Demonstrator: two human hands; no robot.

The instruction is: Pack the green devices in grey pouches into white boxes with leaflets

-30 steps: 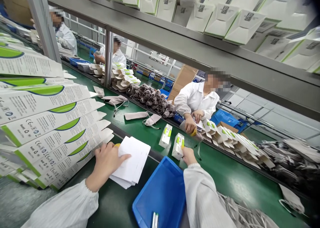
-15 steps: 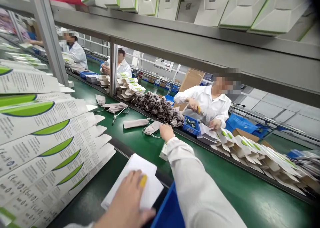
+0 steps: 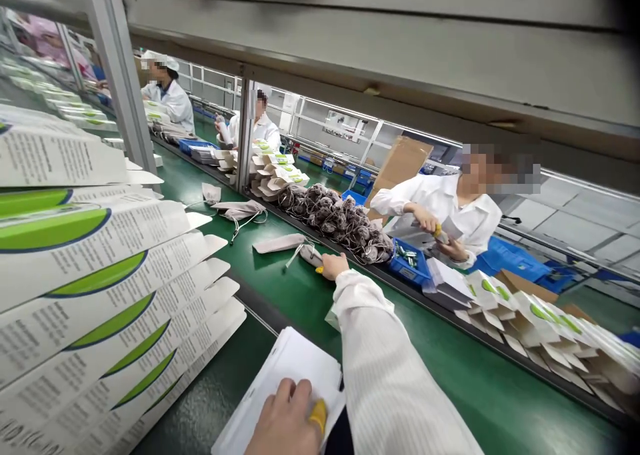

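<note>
My right hand (image 3: 334, 266) reaches far out over the green conveyor belt (image 3: 450, 362) and is closed on a small beige drawstring pouch (image 3: 309, 253), with a yellow finger cot showing. My left hand (image 3: 287, 422) rests fingers flat on a stack of white paper leaflets (image 3: 285, 382) at the near edge, a yellow cot on one finger. Another flat beige pouch (image 3: 278, 243) lies just left of the one I hold. My white sleeve hides the small boxes behind it.
A tall fanned stack of flat white-and-green cartons (image 3: 100, 275) fills the left. Across the belt sit a heap of dark pouches (image 3: 340, 222), folded cartons (image 3: 525, 315) and a person in white (image 3: 450, 212) handling parts. More pouches (image 3: 240, 210) lie farther up the belt; a grey shelf hangs overhead.
My right hand left the small white-green box, reached forward and left across the belt and closed on the beige pouch. My left hand stayed on the leaflets. The view tilted down and forward.
</note>
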